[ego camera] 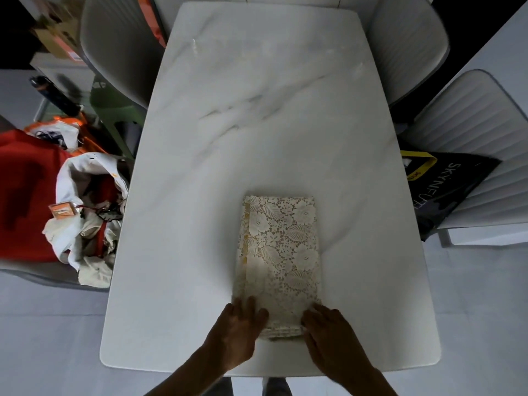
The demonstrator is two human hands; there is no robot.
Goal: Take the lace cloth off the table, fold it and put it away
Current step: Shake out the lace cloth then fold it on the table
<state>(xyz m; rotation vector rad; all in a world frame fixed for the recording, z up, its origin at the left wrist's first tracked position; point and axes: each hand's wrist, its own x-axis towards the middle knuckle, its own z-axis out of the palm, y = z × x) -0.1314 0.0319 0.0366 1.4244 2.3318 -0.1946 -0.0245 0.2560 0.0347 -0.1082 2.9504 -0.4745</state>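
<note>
The cream lace cloth (pixel 281 252) lies folded into a long narrow stack near the front of the white marble table (pixel 257 115). Its floral pattern faces up and a yellow strip runs along its left edge. My left hand (pixel 238 332) rests on the cloth's near left corner, fingers spread over the fabric. My right hand (pixel 331 335) presses the near right corner. The cloth's near end shows several stacked layers between my hands. Both hands lie flat on the cloth; whether the fingers curl under its edge is hidden.
Grey ribbed chairs (pixel 408 44) stand around the table. A chair at the left holds a pile of red and white cloths and bags (pixel 83 212). A black bag with yellow trim (pixel 440 184) lies on the right chair. Boxes sit at the far left.
</note>
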